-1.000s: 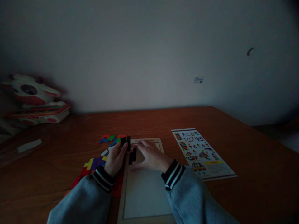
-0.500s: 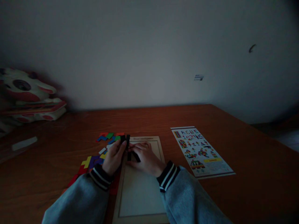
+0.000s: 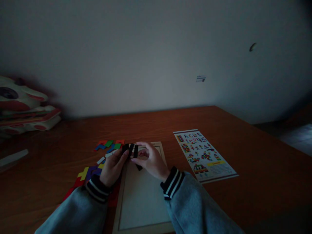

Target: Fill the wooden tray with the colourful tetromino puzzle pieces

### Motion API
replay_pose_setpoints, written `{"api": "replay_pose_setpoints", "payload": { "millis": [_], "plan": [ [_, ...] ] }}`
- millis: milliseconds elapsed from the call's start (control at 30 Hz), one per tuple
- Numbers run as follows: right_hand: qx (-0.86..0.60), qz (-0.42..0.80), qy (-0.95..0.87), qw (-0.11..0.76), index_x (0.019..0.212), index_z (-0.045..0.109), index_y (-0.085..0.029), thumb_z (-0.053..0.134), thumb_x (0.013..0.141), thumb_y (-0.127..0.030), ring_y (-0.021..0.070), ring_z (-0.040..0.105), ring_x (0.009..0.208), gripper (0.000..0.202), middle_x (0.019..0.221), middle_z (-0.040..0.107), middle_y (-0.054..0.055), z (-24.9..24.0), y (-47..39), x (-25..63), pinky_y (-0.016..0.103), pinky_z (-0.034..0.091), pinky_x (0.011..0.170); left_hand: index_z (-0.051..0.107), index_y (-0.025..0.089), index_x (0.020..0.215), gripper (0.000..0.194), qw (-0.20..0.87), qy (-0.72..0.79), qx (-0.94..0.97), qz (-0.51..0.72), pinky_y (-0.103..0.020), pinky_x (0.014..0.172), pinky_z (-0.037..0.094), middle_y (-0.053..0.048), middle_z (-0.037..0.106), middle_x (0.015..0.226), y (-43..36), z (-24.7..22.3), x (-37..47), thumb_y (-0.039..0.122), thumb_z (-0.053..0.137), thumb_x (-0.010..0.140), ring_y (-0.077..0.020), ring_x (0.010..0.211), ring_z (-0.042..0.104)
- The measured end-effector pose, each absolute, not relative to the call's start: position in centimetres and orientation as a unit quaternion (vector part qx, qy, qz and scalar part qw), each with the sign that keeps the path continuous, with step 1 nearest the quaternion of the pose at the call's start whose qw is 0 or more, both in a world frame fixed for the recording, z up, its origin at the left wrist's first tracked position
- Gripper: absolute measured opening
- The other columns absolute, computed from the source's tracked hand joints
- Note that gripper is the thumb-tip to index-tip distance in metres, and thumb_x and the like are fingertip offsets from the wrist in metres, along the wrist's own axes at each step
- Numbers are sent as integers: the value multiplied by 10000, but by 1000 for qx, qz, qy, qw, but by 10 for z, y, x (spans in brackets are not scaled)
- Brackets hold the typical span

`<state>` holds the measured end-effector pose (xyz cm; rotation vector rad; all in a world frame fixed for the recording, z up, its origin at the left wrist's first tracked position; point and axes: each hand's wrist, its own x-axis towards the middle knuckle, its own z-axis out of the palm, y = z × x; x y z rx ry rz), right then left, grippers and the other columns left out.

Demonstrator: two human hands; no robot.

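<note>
Over the top left corner of a framed white board (image 3: 143,201), my left hand (image 3: 114,166) is closed on dark flat pieces (image 3: 131,150). My right hand (image 3: 152,162) is beside it, over the upper part of the board, with thumb and fingers curved around a black strip (image 3: 136,151) that stands between the two hands. Another dark piece (image 3: 138,167) shows below my right thumb; whether it is held or lies on the board is unclear. Colored flat pieces (image 3: 109,143) lie left of the board, partly behind my left hand.
A printed sheet with colorful figures (image 3: 206,156) lies on the brown table (image 3: 195,120) right of the board. Yellow, purple and red pieces (image 3: 83,174) are near my left sleeve. At the far left are a white and red toy (image 3: 29,120) and a pale strip (image 3: 14,158).
My right thumb and fingers have spread apart around the black strip, which now shows more fully. My left hand still grips dark pieces. The view has shifted slightly to the right.
</note>
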<state>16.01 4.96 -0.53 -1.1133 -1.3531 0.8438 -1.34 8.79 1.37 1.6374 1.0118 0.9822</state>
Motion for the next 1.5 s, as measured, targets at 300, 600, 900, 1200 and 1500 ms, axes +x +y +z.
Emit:
{"api": "replay_pose_setpoints", "payload": {
  "millis": [300, 600, 900, 1200, 1500],
  "plan": [
    [-464, 422, -537, 565, 1229, 591, -239, 825, 682, -272, 155, 656, 842, 596, 970, 697, 24, -2, 48, 159, 347, 551, 827, 694, 167, 870, 330, 367, 408, 751, 367, -244, 666, 528, -29, 698, 768, 87, 16, -16, 474, 573, 883, -178, 726, 645],
    [-422, 495, -488, 582, 1139, 635, -236, 797, 702, -306, 177, 701, 884, 471, 1056, 719, 31, 1, 49, 158, 333, 561, 817, 710, 168, 814, 370, 368, 411, 765, 334, -247, 654, 529, -19, 692, 713, 90, 6, -20, 500, 563, 886, -190, 728, 656],
    [-416, 456, -504, 604, 1063, 712, -201, 665, 849, -448, 215, 696, 989, 330, 1018, 748, 64, -2, 52, 159, 371, 534, 899, 746, 166, 869, 390, 390, 408, 751, 344, -232, 654, 533, -35, 745, 809, 85, 12, -16, 509, 561, 895, -180, 742, 666],
    [-373, 509, -461, 624, 1038, 750, -236, 736, 779, -442, 224, 682, 1049, 331, 1066, 757, 50, 6, 52, 159, 412, 489, 984, 759, 164, 778, 385, 374, 398, 757, 358, -213, 595, 514, -32, 725, 712, 87, 9, -17, 495, 590, 877, -154, 642, 640],
    [-367, 518, -442, 634, 1018, 761, -245, 756, 761, -436, 212, 686, 1009, 320, 1035, 761, 33, 9, 51, 158, 387, 516, 939, 772, 156, 799, 441, 400, 394, 752, 346, -218, 594, 518, -49, 731, 704, 85, 6, -20, 524, 550, 898, -161, 647, 653]
  ]
}}
